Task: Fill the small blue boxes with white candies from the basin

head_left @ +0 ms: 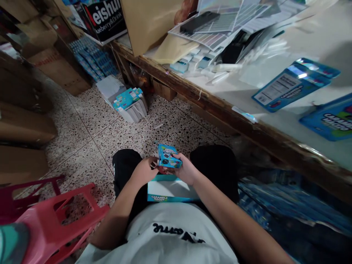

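Note:
I sit with a small blue candy box held over my lap between both hands. My left hand grips its near left corner with curled fingers. My right hand wraps round its right side. Under my hands, on my thighs, lies a larger open blue and white carton marked Caramelo Macizo.
A wooden-edged table runs along the right with flat blue box blanks, papers and a black device. On the terrazzo floor ahead lies a stack of flat cartons. A red plastic stool stands at my left. Brown cardboard boxes line the left side.

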Available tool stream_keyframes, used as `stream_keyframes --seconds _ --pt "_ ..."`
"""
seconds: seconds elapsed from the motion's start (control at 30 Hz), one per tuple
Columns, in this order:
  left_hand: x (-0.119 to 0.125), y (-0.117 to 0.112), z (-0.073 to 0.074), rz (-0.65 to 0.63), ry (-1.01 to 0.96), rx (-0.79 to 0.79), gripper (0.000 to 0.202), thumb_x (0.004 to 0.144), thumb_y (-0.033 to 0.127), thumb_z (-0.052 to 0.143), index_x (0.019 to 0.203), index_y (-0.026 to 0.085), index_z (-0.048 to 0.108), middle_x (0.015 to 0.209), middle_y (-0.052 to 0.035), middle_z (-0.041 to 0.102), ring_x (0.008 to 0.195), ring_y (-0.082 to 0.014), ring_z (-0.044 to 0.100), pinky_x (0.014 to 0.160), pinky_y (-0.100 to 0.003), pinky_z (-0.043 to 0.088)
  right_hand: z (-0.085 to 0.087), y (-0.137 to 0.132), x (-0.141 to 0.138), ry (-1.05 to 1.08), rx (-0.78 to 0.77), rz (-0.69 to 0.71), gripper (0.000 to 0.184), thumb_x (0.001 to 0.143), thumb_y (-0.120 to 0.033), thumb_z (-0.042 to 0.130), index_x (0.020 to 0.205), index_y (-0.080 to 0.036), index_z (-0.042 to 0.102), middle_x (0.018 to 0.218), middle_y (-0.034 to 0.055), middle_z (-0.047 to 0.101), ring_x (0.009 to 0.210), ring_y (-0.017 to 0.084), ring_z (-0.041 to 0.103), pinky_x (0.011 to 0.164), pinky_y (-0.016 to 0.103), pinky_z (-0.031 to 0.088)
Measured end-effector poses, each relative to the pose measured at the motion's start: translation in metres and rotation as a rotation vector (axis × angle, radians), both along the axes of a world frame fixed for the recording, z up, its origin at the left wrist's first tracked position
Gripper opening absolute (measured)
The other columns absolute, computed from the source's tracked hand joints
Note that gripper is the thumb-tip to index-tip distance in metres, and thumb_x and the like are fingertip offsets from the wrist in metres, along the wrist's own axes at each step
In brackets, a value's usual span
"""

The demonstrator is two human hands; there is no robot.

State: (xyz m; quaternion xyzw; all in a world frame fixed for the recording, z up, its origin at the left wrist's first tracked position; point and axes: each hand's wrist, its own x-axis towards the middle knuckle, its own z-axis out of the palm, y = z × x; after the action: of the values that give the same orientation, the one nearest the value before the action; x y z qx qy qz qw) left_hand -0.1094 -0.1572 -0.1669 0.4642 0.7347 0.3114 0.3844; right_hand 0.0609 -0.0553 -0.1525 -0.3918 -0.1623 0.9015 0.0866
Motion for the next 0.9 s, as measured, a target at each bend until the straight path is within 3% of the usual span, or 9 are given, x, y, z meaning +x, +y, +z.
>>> stream_keyframes --seconds 0.1,0.17,0.33,0.53,0.8,0.9 --pt "-0.003 -0.002 -0.008 0.171 -0.043 0.049 0.043 0.082 0.017 0.048 0.119 0.019 0.071 0.115 -0.0084 0.076 0.101 -0.0211 0.071 0.093 -0.036 0.058 -0.003 0.001 -0.002 -0.018 -0.029 0.007 0.034 0.097 -0.03 0.04 0.099 -0.014 0.07 0.076 0.0081 0.078 0.064 0.019 0.071 0.078 0.032 0.059" --pt "-0.002 -0.005 -0.008 0.226 -0.162 0.068 0.045 0.084 0.021 0.045 0.121 0.017 0.07 0.115 -0.0086 0.076 0.099 -0.0209 0.072 0.089 -0.037 0.06 -0.004 0.003 -0.002 -0.031 -0.037 0.004 0.037 0.097 -0.032 0.039 0.098 -0.012 0.071 0.075 0.009 0.077 0.063 0.02 0.071 0.078 0.033 0.059" --pt "0.007 -0.013 0.01 0.244 -0.513 0.099 0.044 0.081 0.042 0.063 0.115 0.017 0.073 0.106 -0.0089 0.078 0.094 -0.0234 0.073 0.086 -0.038 0.061 -0.005 0.004 -0.001 -0.073 -0.04 -0.018 0.038 0.097 -0.032 0.04 0.098 -0.011 0.071 0.074 0.0108 0.076 0.064 0.02 0.07 0.082 0.033 0.058" --pt "0.011 -0.01 0.014 0.305 -0.439 0.092 0.047 0.074 0.053 0.076 0.104 0.017 0.072 0.102 -0.0089 0.076 0.092 -0.0218 0.071 0.087 -0.036 0.057 -0.002 0.001 -0.005 -0.115 -0.063 -0.009 0.039 0.101 -0.035 0.039 0.092 -0.014 0.07 0.07 0.0084 0.074 0.064 0.019 0.068 0.09 0.036 0.059" --pt "0.011 -0.009 0.012 0.387 -0.552 0.118 0.046 0.064 0.053 0.084 0.08 0.02 0.057 0.083 -0.0005 0.069 0.081 -0.0157 0.066 0.081 -0.031 0.055 -0.005 0.001 -0.006 -0.124 -0.058 0.023 0.043 0.104 -0.039 0.037 0.086 -0.016 0.069 0.064 0.0053 0.069 0.063 0.017 0.068 0.089 0.033 0.06" --pt "0.011 -0.009 0.013 0.343 -0.552 0.141 0.047 0.066 0.054 0.084 0.077 0.02 0.053 0.097 -0.005 0.073 0.094 -0.0192 0.069 0.084 -0.032 0.054 -0.008 0.001 -0.006 -0.102 -0.077 0.004 0.04 0.103 -0.039 0.039 0.086 -0.017 0.068 0.063 0.0045 0.069 0.062 0.017 0.067 0.083 0.033 0.062"
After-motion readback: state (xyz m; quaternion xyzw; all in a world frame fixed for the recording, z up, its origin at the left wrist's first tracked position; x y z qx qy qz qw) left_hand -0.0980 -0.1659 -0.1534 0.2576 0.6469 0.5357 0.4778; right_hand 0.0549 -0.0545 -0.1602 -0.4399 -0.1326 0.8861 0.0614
